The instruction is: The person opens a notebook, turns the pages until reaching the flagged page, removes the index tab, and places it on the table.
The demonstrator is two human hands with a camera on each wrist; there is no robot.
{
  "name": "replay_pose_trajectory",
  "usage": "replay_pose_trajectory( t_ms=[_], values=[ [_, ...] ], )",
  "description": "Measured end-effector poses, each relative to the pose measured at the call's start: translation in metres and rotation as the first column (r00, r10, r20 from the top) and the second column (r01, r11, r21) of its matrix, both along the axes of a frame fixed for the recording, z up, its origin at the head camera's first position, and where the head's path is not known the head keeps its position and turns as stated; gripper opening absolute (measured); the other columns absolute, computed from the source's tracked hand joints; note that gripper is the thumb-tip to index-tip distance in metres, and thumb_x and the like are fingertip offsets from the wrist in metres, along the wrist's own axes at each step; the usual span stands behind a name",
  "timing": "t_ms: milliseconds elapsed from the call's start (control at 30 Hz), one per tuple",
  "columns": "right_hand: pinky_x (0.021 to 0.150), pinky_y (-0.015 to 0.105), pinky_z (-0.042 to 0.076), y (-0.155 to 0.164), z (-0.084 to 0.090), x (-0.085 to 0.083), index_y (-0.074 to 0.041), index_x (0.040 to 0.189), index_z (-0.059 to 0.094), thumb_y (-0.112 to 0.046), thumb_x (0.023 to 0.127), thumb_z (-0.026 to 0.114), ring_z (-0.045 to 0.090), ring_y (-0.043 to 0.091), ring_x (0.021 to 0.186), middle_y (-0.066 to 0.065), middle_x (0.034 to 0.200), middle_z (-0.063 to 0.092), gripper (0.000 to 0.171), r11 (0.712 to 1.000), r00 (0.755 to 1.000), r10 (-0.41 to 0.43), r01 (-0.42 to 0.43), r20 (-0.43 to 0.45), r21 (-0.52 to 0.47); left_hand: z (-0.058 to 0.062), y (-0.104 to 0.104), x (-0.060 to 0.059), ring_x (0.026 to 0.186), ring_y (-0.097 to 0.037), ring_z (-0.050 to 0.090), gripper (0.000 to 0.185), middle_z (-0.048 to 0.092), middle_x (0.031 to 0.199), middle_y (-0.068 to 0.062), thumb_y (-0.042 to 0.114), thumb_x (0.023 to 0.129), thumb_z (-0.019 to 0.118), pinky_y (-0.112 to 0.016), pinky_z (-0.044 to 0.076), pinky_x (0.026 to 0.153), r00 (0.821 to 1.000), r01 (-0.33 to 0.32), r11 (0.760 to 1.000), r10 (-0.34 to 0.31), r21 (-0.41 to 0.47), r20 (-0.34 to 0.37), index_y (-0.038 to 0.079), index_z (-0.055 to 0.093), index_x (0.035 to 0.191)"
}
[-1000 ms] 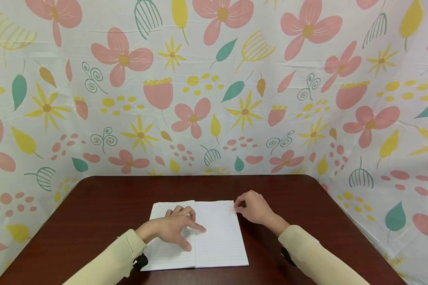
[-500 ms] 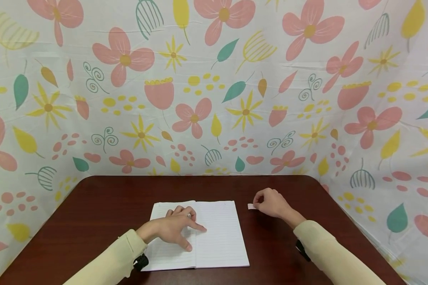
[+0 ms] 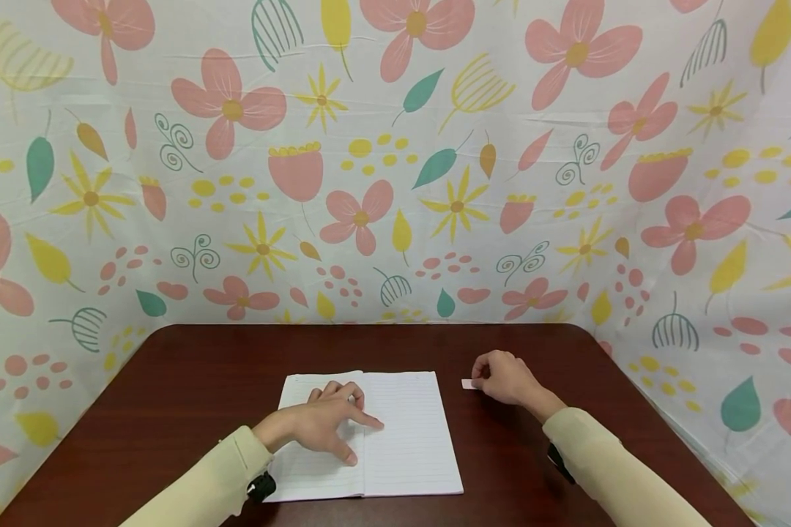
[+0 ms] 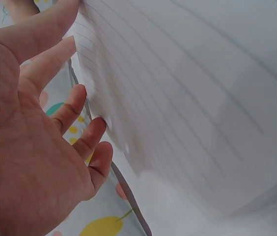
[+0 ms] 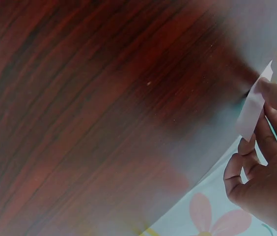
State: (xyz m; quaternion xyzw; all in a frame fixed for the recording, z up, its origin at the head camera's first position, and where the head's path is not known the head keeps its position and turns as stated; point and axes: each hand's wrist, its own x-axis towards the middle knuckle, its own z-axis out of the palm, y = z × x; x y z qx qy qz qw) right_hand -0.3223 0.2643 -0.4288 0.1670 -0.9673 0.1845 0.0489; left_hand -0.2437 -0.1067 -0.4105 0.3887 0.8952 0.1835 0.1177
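An open notebook (image 3: 411, 446) with lined pages lies on the table, no writing legible on it. Across its left page and centre fold rests my left hand (image 3: 319, 423), fingers spread, with the index fingertip touching the right page. In the left wrist view the palm and fingers (image 4: 40, 128) show beside the lined paper, holding nothing. To the right of the notebook, my right hand (image 3: 510, 379) pinches a small pale pink slip of paper (image 5: 251, 110) between thumb and fingers, apart from the notebook. Part of the slip is hidden by the thumb.
The dark red-brown wooden table (image 3: 224, 366) has rounded far corners. A white cloth (image 3: 395, 183) printed with flowers and leaves hangs behind it and along both sides. Black bands (image 3: 261, 486) circle both wrists over light sleeves.
My right hand has moved right from the notebook's upper right corner to above the bare table, with the slip now visible in its fingers. The left hand has stayed in place.
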Motion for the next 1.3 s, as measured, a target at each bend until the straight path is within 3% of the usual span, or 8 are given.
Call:
replay_pose_trajectory(
  t_ms=[567, 1067, 1300],
  values=[
    [0.059, 0.033, 0.039, -0.0015, -0.0025, 0.0024, -0.020, 0.072, 0.066, -0.015, 0.082, 0.074, 0.049, 0.011, 0.059, -0.008, 0.069, 0.058, 0.013, 0.999, 0.999, 0.014, -0.013, -0.038, 0.030, -0.0014, -0.0002, -0.0005, 0.097, -0.015, 0.028, 0.056, 0.034, 0.108, 0.013, 0.037, 0.074, 0.080, -0.036, 0.025, 0.072, 0.999, 0.005, 1.000, -0.005, 0.011, 0.034, 0.038, 0.061, 0.127],
    [0.060, 0.034, 0.041, -0.0031, 0.0003, 0.0025, -0.020, 0.072, 0.067, -0.015, 0.083, 0.073, 0.050, 0.011, 0.061, -0.009, 0.068, 0.057, 0.014, 1.000, 1.000, -0.008, 0.008, -0.010, 0.021, -0.0008, -0.0002, 0.0003, 0.100, -0.015, 0.029, 0.056, 0.033, 0.107, 0.013, 0.036, 0.073, 0.081, -0.037, 0.026, 0.074, 1.000, -0.009, 1.000, 0.009, 0.008, 0.022, 0.039, 0.062, 0.126],
    [0.072, 0.043, 0.037, -0.0028, -0.0033, 0.0047, -0.022, 0.079, 0.070, -0.015, 0.081, 0.075, 0.050, 0.018, 0.082, -0.006, 0.085, 0.061, 0.009, 0.999, 0.994, 0.018, -0.015, -0.105, 0.034, -0.0008, -0.0006, 0.0000, 0.098, -0.015, 0.029, 0.056, 0.034, 0.107, 0.013, 0.036, 0.074, 0.081, -0.036, 0.026, 0.073, 0.999, -0.004, 1.000, 0.003, 0.015, 0.033, 0.037, 0.061, 0.127]
  ],
)
